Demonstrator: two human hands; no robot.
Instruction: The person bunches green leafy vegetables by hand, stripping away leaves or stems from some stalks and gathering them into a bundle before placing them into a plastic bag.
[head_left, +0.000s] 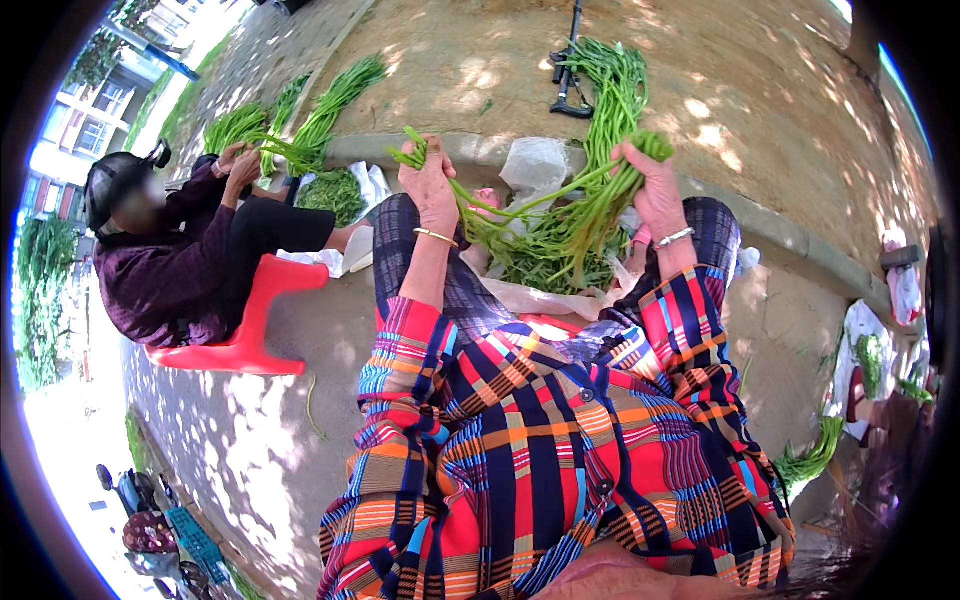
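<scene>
My left hand (429, 184), with a gold-coloured bangle at the wrist, is closed around a few green vegetable stems whose ends stick out above the fist. Between my knees, my right hand (654, 184), wearing a silver-coloured bangle, grips a thick bunch of leafy green stems (600, 217); its leafy ends droop between the two hands. Under them lies a heap of loose green leaves (551, 270) on a whitish plastic sheet (536, 296). A long pile of greens (619, 82) rests on the soil just beyond my right hand.
A person (180, 247) sits at the left on a red plastic stool (262, 322), holding green stems over a leaf heap (330, 196). More bundles (337, 101) lie behind a concrete kerb (765, 225). A black walking stick (568, 94) lies on the soil. Greens (814, 457) lie at the right.
</scene>
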